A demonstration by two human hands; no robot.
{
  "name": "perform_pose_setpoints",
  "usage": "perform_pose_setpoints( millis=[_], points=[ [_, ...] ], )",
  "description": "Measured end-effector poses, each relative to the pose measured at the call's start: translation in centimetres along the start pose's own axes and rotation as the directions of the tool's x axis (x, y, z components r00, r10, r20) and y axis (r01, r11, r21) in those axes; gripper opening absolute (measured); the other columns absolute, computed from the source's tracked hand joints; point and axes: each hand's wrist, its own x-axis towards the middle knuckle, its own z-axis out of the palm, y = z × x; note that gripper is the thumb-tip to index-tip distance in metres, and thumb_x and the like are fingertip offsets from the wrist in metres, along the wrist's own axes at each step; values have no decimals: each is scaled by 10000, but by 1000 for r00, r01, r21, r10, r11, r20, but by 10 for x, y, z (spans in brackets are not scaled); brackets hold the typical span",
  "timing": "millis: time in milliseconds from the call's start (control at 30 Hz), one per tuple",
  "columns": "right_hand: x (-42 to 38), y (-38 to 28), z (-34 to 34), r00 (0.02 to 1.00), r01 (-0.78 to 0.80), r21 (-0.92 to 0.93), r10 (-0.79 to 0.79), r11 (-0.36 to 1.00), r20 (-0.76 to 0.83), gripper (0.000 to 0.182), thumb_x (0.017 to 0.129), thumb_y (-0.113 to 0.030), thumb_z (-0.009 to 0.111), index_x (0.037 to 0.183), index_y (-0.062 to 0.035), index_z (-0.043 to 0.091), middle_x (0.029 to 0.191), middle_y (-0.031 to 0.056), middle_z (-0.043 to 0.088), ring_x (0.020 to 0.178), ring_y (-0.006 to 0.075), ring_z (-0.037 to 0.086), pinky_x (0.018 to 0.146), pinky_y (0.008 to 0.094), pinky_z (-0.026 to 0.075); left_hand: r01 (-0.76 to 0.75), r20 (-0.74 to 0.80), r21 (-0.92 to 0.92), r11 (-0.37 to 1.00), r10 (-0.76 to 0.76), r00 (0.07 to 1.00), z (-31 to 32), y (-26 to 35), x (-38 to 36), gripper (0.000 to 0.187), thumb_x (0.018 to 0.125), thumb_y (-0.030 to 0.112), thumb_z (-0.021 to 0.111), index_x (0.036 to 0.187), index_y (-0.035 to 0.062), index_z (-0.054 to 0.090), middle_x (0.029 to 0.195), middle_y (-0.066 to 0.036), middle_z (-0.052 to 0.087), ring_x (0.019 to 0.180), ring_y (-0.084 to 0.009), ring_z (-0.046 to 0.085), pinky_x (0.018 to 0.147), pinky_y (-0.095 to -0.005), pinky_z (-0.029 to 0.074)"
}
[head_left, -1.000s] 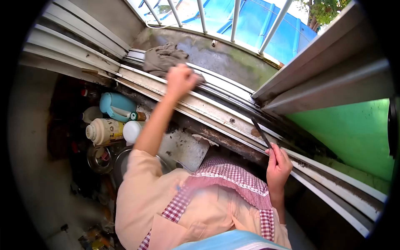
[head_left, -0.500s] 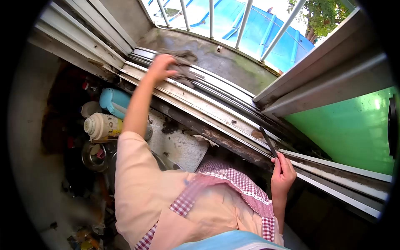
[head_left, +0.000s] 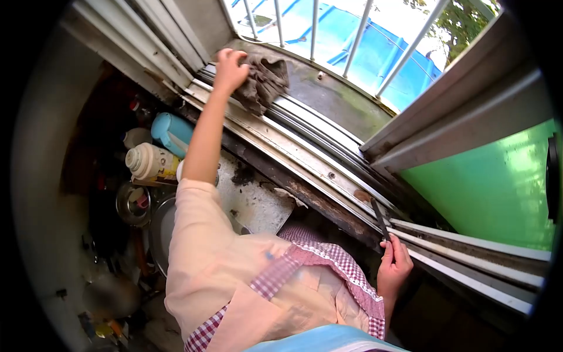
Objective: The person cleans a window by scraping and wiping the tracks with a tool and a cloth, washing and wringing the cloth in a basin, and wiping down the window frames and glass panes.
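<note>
My left hand [head_left: 230, 71] is at the far left part of the window track, fingers curled at the edge of a crumpled dark grey-brown rag [head_left: 263, 85]. That rag lies across the metal rails of the window track [head_left: 316, 130] and the inner edge of the concrete ledge. Lower right, my right hand [head_left: 394, 262] grips the near end of a thin, dark, flat blade-like tool [head_left: 380, 218]. Its far end points up and left, over the track beside a brownish patch on the frame. The handle end is hidden in my fingers.
White bars [head_left: 314, 29] stand beyond the ledge. A sliding sash with a green pane [head_left: 492, 188] is on the right. Below left are a white bottle [head_left: 149, 161], a light-blue container [head_left: 171, 132], a metal bowl [head_left: 134, 203] and a stained worktop [head_left: 258, 202].
The rag, blurred and bunched before, now lies spread wider and sharper, with my left hand at its left edge. The right hand keeps the dark tool near the same spot; the view has shifted slightly.
</note>
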Motion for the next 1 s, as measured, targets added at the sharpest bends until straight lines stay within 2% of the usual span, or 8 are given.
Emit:
perform_pose_setpoints(
  millis=[100,167,333,400,533,600,767,1000],
  points=[
    [2,3,15,999,1,27,-3,1000,53,185,824,53,576,1000,35,630,753,124,634,670,209,628,611,288,490,327,445,51,944,-315,838,18,53,-25,495,812,482,555,1098,80,602,1193,-183,489,1125,-403,461,942,-463,392],
    [10,-2,23,995,43,51,-47,998,83,182,825,55,577,998,37,631,754,123,634,669,201,629,609,279,491,45,516,358,933,-238,823,28,101,-52,682,787,596,544,1192,46,540,1256,-146,478,1255,-340,361,982,-503,331],
    [34,-28,55,970,129,152,-157,980,187,176,825,55,585,996,53,626,763,127,633,673,189,634,618,254,492,-120,490,246,962,-17,871,71,207,-118,462,763,364,634,1106,62,566,1175,-122,505,1131,-384,404,881,-524,395],
    [42,-43,65,948,177,220,-226,959,224,169,822,57,589,986,46,629,754,129,631,675,183,638,622,252,494,-71,589,-216,974,188,786,48,218,-117,407,706,221,673,1072,75,574,1145,-114,520,1146,-404,398,912,-485,403],
    [55,-51,67,925,249,220,-298,943,234,170,815,65,590,978,40,629,749,133,634,659,179,644,614,255,495,24,354,-443,896,150,923,6,149,-74,379,670,146,674,1026,34,605,1048,-154,567,1027,-322,515,935,-383,408],
    [57,-47,67,945,208,187,-247,960,216,171,813,65,592,978,40,629,754,135,637,657,177,643,608,258,495,142,194,-465,874,-56,979,-11,83,-44,424,640,132,683,1051,58,609,1046,-143,572,1096,-318,470,1023,-504,275],
    [50,-32,68,962,133,98,-152,986,228,169,811,68,594,973,42,633,762,133,641,653,175,639,603,251,493,119,193,189,975,-156,969,10,-124,17,477,762,349,631,1190,155,551,1154,-93,562,1090,-322,504,924,-408,387],
    [43,-31,71,975,51,102,-71,994,209,174,808,80,588,976,58,627,772,131,640,668,178,639,614,250,493,9,452,372,928,-189,872,26,-41,-22,513,786,463,587,1132,91,521,1216,-171,479,1070,-290,514,877,-446,413]
  ],
)
